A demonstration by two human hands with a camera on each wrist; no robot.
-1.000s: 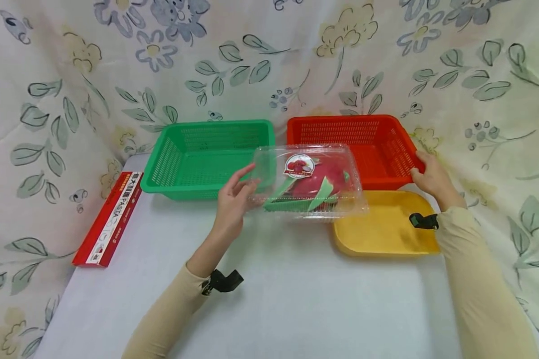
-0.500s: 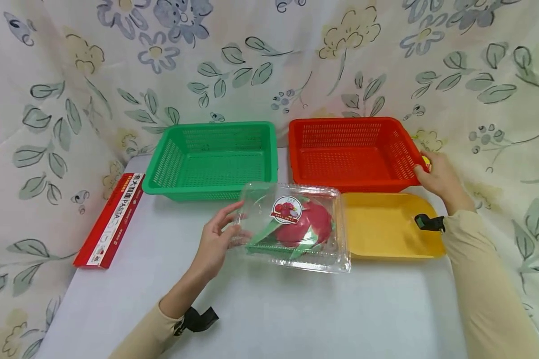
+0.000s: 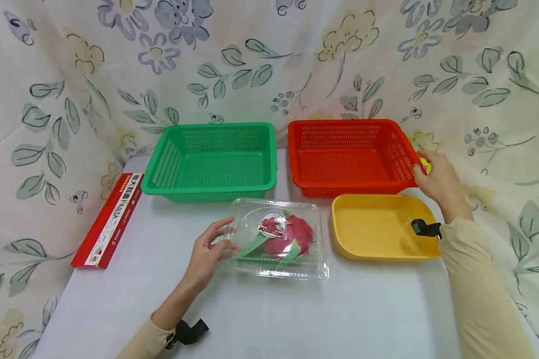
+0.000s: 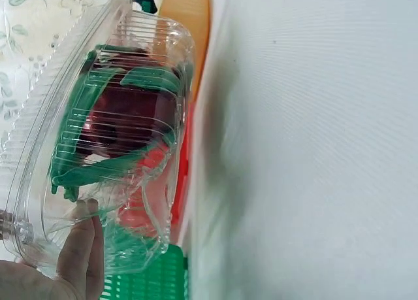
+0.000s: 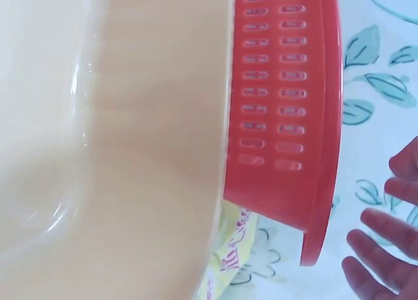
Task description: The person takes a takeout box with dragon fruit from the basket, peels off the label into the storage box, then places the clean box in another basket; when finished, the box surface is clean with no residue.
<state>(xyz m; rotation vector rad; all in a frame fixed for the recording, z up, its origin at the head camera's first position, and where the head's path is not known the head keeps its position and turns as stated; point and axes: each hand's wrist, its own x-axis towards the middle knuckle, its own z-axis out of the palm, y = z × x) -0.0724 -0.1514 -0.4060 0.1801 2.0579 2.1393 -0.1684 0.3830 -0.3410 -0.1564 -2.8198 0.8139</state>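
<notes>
My left hand (image 3: 208, 252) pinches the left edge of a clear plastic clamshell box (image 3: 247, 214). Inside it lies a pink dragon fruit (image 3: 298, 234) with green leaf-like parts, and the lid bears a round red-and-white label. The left wrist view catches the box side-on, the fingers (image 4: 78, 251) against its end and the white table close below. By the right end of the red basket (image 3: 343, 192) is my right hand (image 3: 442, 184). Its fingers (image 5: 385, 267) are spread apart and off the basket in the right wrist view.
A green basket (image 3: 206, 192) stands at the back left, with a red pasta box (image 3: 108, 222) beside it. The yellow tray (image 3: 386, 257) sits before the red basket. Near my right hand a yellow packet (image 5: 232, 248) shows past the basket's end. Floral cloth hangs behind.
My left hand has brought the clamshell box from over the baskets down and toward me, to the left of the yellow tray. The right hand stays by the red basket's end.
</notes>
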